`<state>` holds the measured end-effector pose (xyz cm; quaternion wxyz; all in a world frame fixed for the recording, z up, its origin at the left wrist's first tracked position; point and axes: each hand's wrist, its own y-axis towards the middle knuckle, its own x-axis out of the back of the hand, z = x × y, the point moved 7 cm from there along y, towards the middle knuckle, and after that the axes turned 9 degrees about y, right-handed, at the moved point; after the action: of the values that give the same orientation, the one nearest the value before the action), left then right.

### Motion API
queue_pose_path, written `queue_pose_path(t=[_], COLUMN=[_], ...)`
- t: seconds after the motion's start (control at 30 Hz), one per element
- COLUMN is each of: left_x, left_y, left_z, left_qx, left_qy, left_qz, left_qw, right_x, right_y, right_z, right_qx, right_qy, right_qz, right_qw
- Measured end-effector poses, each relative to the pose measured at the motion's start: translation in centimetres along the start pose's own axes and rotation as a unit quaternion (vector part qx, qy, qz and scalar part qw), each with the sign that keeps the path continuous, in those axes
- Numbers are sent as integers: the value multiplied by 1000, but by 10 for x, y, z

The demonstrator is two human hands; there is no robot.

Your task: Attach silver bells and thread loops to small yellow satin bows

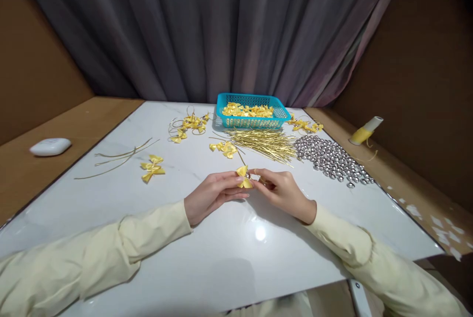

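Over the middle of the table, my left hand (218,190) pinches a yellow ribbon bow (243,182) between thumb and fingers. A small silvery bead shows at the bow's right side. My right hand (283,190) is closed there, thumb and forefinger pinching a thin gold wire tie close against the bow; most of the wire is hidden by the fingers. Beyond my hands lie a few loose yellow bows (224,148). Further back spreads a heap of straight gold wire ties (264,144). Off to the left rest more yellow bows (152,167).
A blue plastic basket (254,124) of yellow bows stands at the back. Bows with wire loops (192,123) lie left of it, more bows (306,125) right. Silver beads (328,157) cover the right. Loose wires (118,157), a white object (50,146) and a yellow thread spool (364,132) lie outward.
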<state>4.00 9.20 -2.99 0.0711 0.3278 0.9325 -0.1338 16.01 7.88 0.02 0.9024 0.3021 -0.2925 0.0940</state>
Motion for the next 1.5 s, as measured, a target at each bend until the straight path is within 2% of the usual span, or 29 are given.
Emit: queue_pose_path(t=[0.13,0.23,0.3,0.4,0.53,0.6,0.7,0.8,0.97,1.07,1.27,1.5], left_x=[1,2,4,10,19,22,21,19,22,32,62,73], left_y=[-1,-2,-2,0,3,4,4,5,4,6,14,17], left_z=[1,1,0,-2,-4,-4,-3,-4,-6,-11,-21,-21], left_qx=[0,-4,-8,-11,-19,-23,-26,-30,-40,-53,-79,-41], left_qy=[28,34,30,34,78,105,121,131,137,140,153,172], left_qz=[-18,-28,-38,-56,-89,-98,-95,-88,-111,-144,-223,-216], left_qw=[999,999,999,998,993,989,988,987,983,978,960,960], right_x=[-3,-3,-3,3,22,28,33,40,45,57,76,82], right_y=[-1,0,1,2,6,6,5,7,10,8,3,-1], right_z=[0,-1,-5,-12,-17,-22,-30,-36,-40,-47,-65,-91], right_qx=[-19,-64,-124,-211,-224,-231,-249,-240,-239,-255,-311,-392], right_qy=[28,97,174,274,346,366,352,335,408,416,343,312], right_qz=[3,9,13,-1,-43,-36,-20,-51,-47,-59,-57,-19], right_qw=[999,993,977,938,910,901,902,910,880,871,884,865])
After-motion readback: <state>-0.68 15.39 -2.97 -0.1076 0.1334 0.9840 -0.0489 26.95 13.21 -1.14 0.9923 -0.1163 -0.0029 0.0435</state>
